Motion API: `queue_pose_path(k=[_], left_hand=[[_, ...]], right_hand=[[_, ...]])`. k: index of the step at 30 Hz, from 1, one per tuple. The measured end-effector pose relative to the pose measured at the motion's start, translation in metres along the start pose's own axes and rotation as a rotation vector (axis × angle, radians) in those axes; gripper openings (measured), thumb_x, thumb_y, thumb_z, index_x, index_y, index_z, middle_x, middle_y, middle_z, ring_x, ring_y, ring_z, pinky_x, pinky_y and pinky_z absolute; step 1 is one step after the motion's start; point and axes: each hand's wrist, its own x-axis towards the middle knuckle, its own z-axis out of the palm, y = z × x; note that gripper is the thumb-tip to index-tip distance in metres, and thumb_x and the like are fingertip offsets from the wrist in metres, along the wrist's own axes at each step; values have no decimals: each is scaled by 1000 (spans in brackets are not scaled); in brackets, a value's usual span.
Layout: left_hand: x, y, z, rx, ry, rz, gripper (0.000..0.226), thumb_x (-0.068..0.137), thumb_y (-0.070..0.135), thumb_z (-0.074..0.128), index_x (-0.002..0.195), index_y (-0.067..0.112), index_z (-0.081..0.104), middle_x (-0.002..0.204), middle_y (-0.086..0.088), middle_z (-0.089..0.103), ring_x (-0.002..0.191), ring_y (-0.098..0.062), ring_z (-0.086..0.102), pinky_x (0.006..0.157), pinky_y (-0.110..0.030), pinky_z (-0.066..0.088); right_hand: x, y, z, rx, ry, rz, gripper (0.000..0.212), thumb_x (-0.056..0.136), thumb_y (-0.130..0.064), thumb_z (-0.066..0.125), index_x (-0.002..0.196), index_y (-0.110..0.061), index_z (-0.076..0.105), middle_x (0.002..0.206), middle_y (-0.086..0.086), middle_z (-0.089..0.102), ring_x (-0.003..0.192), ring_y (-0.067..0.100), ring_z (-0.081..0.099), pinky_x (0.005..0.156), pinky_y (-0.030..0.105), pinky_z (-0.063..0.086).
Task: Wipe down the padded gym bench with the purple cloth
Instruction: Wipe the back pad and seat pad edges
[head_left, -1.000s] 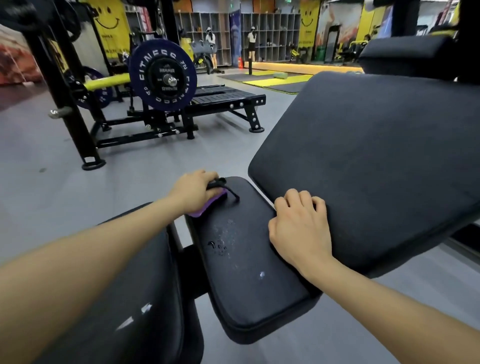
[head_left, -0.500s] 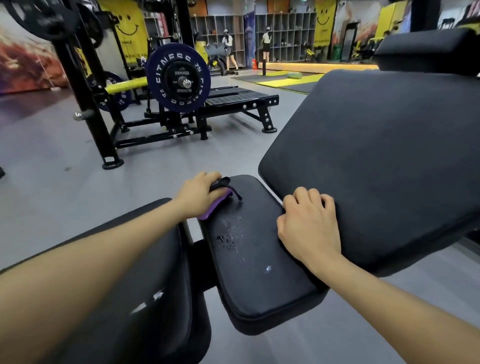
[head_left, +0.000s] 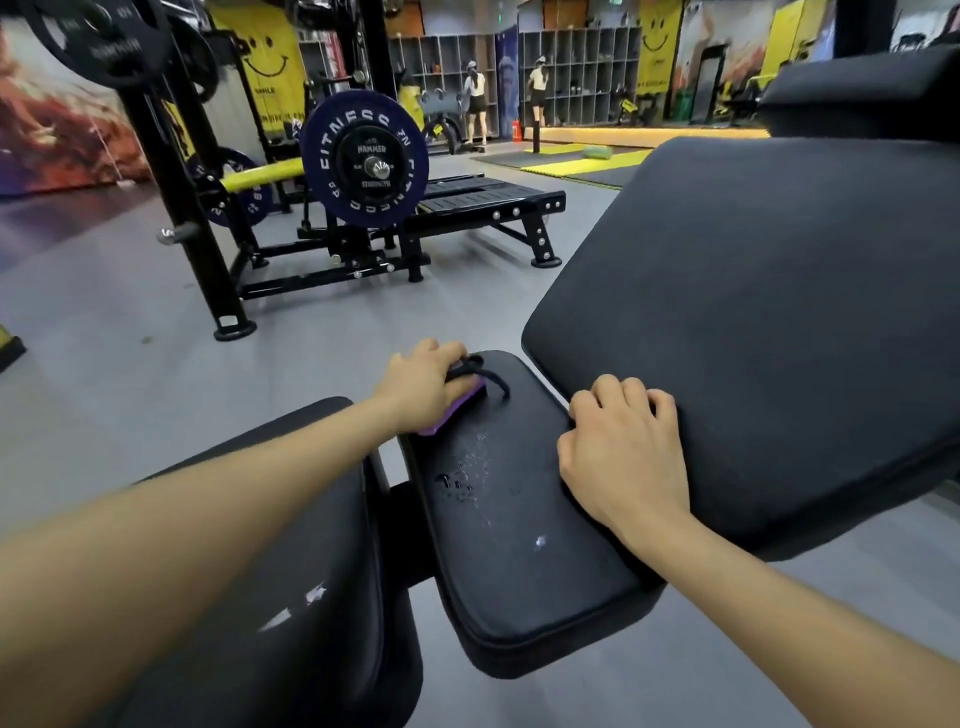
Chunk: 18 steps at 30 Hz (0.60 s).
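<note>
the purple cloth (head_left: 453, 406) sits at the far left corner of the small seat pad (head_left: 519, 530), centre of the frame, pressed under the left hand (head_left: 423, 382), whose fingers curl over it. it looks soft, light and limp — best held bunched under the palm. the right hand (head_left: 623, 460) rests on the pad's right edge, fingers bent against the big back pad (head_left: 753, 322), grasping nothing. water droplets (head_left: 467, 467) bead mid-pad, likely slick. most of the cloth is hidden by the hand — a dark strap (head_left: 491, 376) beside it is hard to identify.
</note>
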Motion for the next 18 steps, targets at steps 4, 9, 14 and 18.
queue_pose_path(k=[4,9,14,18], left_hand=[[-11,-1,-3,-70,-34,50,33,94,39,48,115,14,52,111,-13,52,101,-32,52,86,-31,35],[38,8,14,23,78,-27,36,96,43,42,112,13,52,113,-15,53,102,-36,51,88,-35,34],[10,9,14,-44,56,-24,33,94,44,44,111,16,50,109,-11,51,101,-35,49,88,-36,34],[-51,15,3,-124,51,94,26,95,37,46,109,16,51,99,-3,47,89,-21,42,85,-31,32]], right_hand=[[1,-1,-1,16,-5,4,23,72,-23,26,65,-16,47,71,2,47,69,24,43,72,37,28],[1,-1,-1,31,-27,18,22,72,-23,28,65,-16,48,72,2,48,70,24,44,73,38,36],[0,1,0,24,-29,8,30,72,-25,23,67,-16,51,73,2,50,72,25,45,74,37,33],[1,2,-1,22,-48,-5,30,73,-25,26,69,-15,54,75,3,51,74,26,46,75,36,29]])
